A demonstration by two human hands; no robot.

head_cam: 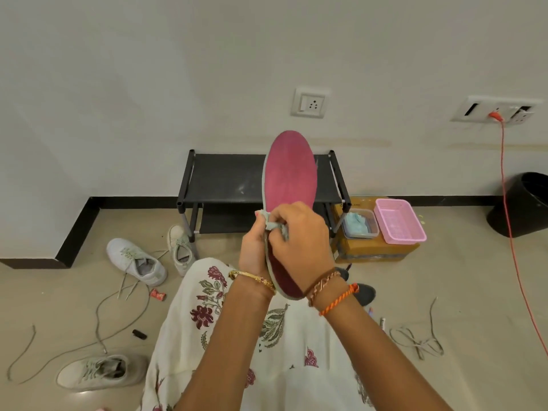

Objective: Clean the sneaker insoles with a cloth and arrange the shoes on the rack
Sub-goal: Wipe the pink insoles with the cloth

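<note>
Nearest the camera, both forearms reach forward over a floral-printed white garment (237, 351). The left hand (252, 250) grips the lower left edge of a pink insole (290, 176), its fingers wrapped behind it. The right hand (302, 241) is closed on a small grey cloth (274, 225), pressing it to the face of the insole near its middle. The insole stands upright between the hands, toe end up, heel end down by the wrists.

On the floor to the left lie three pale sneakers (136, 262) with loose laces (98, 315) strewn about. Beyond the hands a black shoe rack (225, 179) stands against the wall. Right of it, a cardboard box (373, 250) carries a clear container (360, 223) and a pink basket (398, 221).
</note>
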